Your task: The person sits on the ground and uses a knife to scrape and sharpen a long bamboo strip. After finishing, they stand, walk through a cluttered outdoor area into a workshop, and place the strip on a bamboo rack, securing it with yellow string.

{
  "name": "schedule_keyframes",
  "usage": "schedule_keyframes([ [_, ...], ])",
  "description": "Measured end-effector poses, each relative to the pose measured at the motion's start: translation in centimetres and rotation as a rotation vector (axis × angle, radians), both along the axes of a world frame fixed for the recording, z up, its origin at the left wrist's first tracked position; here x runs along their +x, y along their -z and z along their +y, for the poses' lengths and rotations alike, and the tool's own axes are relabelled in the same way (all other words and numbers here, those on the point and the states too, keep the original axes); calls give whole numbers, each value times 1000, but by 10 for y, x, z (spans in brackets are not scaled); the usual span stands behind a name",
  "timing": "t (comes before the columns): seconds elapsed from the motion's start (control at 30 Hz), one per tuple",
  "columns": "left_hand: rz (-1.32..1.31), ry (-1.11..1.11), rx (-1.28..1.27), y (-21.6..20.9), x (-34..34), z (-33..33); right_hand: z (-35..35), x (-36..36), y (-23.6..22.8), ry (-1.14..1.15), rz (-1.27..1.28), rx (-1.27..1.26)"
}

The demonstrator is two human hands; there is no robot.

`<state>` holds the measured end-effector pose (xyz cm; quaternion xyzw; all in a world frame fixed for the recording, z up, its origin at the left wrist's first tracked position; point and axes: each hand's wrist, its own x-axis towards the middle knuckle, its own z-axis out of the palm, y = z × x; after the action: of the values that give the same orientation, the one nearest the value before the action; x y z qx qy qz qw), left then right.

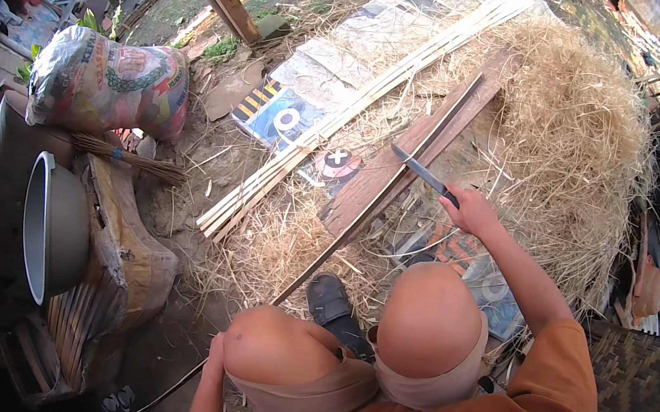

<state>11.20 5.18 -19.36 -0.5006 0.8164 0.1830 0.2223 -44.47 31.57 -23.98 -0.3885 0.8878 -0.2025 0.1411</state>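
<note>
Knife (429,176), straight-bladed, clenched in the right hand (472,213), crosses a slim dark strip (323,255); the left hand's (217,351) hold is unclear.

It was daytime, and the light came from above. The far part was brightest, with sunny patches on the dirt ground (276,17), and the long pale strips (378,96) looked almost white there. The pile of shavings (584,114) was lit up soft gold. Low on the left it got dim, with dark shade around the gray tub (72,235). The woven panel (630,396) was in shade too. The knife (426,174) and the right hand (477,213) looked clear. A round black border closed in the view, things bent near it, and small stuff there was fuzzy. The top right was so bright it looked washed out.
</note>
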Motion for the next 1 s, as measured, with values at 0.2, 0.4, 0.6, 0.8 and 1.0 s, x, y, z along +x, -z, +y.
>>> schedule_keyframes([
  [0.2, 304, 71, 290, 48, -159, -36, 13, 14, 26, 47, -59, -102],
  [0.4, 452, 177, 719, 99, -268, -21, -2, 19, 11, 65, -103, -16],
  [0.6, 539, 321, 248, 74, -205, -12, -7, 68, -8, -455, 92, 81],
  [0.8, 257, 83, 301, 20, -151, -5, -4, -19, 22, 107, -89, -153],
  [1.0, 159, 85, -56, 25, -92, 17, 5, -31, 26, -69, 12, -146],
])
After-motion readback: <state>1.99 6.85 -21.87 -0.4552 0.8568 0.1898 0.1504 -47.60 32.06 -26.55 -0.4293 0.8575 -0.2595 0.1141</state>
